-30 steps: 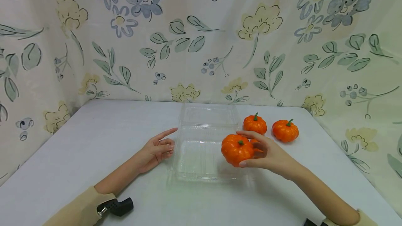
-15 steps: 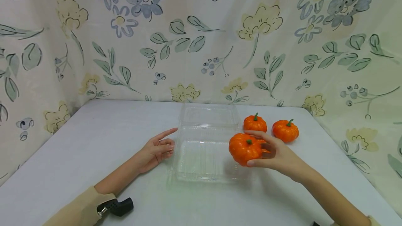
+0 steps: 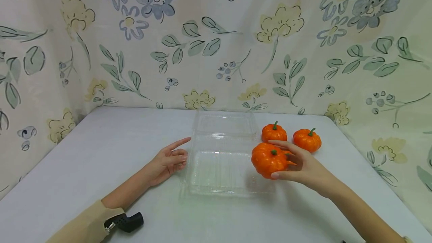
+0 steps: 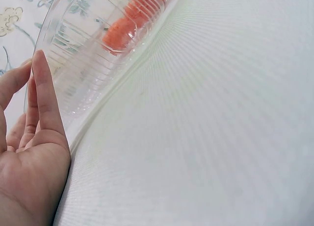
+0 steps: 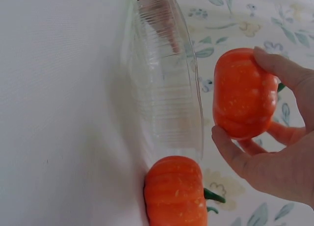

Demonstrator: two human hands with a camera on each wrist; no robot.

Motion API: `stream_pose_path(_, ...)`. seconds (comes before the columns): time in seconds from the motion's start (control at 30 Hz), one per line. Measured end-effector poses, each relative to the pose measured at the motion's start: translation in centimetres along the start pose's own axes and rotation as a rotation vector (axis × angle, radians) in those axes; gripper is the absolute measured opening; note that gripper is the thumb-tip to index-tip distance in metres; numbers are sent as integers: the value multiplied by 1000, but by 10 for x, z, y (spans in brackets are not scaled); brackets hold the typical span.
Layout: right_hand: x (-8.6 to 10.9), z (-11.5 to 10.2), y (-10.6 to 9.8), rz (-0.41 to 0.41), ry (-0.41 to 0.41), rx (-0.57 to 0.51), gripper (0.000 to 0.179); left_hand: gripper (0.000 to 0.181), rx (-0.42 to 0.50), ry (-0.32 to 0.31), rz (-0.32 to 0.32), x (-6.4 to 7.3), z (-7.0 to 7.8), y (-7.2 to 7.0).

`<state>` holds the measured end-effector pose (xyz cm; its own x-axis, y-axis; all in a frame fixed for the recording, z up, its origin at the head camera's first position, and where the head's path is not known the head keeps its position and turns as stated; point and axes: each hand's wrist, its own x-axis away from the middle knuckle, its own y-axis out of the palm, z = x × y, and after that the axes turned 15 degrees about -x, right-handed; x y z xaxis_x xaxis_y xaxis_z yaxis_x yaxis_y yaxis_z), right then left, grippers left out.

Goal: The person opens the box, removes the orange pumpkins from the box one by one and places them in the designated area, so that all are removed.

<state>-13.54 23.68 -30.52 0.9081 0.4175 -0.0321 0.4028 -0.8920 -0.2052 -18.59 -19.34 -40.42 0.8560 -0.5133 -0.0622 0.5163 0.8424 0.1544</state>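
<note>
My right hand [image 3: 307, 168] grips a small orange pumpkin [image 3: 269, 160] with a green stem, thumb on the near side and fingers on the far side. In the right wrist view this pumpkin [image 5: 244, 93] is off the table, above and beside the wall of a clear plastic clamshell container [image 5: 169, 88]. The container [image 3: 216, 171] stands unlidded in the head view, its lid [image 3: 224, 125] folded back. At its left side is my left hand [image 3: 168, 162], index finger extended to the edge and other fingers loosely bent. The left wrist view shows fingers [image 4: 46, 96] against the clear wall.
Two more orange pumpkins, one nearer the container [image 3: 274, 133] and one farther right [image 3: 307, 140], sit on the white table [image 3: 141, 130]. Orange showing between my right fingers suggests another behind them. A floral curtain [image 3: 209, 48] hangs behind the table.
My right hand has moved rightward with the pumpkin, from over the container's right part to about its right edge. My left hand and the container have stayed in place.
</note>
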Motion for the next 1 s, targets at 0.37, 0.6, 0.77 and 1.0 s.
stream_pose_path(0.37, 5, 0, -8, 27, 0, 43, 75, 69, 18, 2, -7, 0, 0, 0)
stream_pose_path(0.6, 8, 1, -13, 26, 7, 47, 75, 68, 19, -1, -2, 0, 0, 0)
stream_pose_path(0.77, 10, 2, -17, 23, 4, 55, 75, 68, 12, -5, 2, 0, 0, 0)
stream_pose_path(1.0, 12, 6, -23, 36, -5, 106, 77, 72, -5, -14, 11, 0, 1, 1)
